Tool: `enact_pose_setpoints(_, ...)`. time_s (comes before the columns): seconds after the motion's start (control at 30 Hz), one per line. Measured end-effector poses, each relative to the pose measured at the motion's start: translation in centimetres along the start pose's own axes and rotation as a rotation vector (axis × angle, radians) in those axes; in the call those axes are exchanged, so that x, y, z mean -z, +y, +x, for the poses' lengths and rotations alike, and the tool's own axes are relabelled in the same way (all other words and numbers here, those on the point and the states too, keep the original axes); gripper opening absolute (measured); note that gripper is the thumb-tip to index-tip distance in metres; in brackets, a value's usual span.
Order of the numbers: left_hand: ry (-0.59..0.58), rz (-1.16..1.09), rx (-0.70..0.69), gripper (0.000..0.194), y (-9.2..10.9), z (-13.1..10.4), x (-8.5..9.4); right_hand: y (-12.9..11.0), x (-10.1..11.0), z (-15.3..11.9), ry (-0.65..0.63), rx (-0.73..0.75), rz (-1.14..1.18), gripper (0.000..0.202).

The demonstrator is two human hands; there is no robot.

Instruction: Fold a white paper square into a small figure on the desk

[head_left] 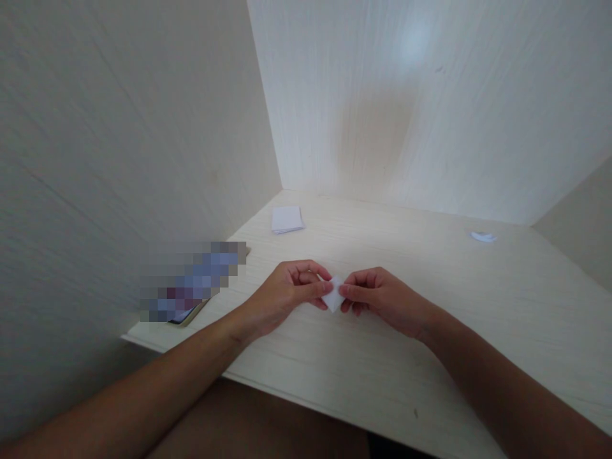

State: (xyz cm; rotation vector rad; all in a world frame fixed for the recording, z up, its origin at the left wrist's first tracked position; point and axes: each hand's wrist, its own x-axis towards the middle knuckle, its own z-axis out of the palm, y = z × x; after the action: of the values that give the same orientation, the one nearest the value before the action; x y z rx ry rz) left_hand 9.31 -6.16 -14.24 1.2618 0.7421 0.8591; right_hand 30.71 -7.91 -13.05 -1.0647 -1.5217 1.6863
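A pale wooden desk (430,306) boxed in by plain panels. Near its front edge, the left hand (282,296) and right hand (382,299) pinch a small folded white paper (333,294) between fingertips; even pressure would sharpen its creases.
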Motion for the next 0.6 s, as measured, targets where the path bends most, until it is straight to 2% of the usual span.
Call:
enact_pose_setpoints(0.17, 0.043, 0.084, -0.046, 0.018, -0.11, -0.03, 0.1, 0.14, 0.13, 0.14, 0.03, 0.112, -0.202, 0.03)
enact_pose_setpoints(0.6, 0.128, 0.172, -0.109, 0.017, 0.54, -0.56, -0.37, -0.04, -0.44, 0.09, 0.179, 0.191, -0.32, 0.02)
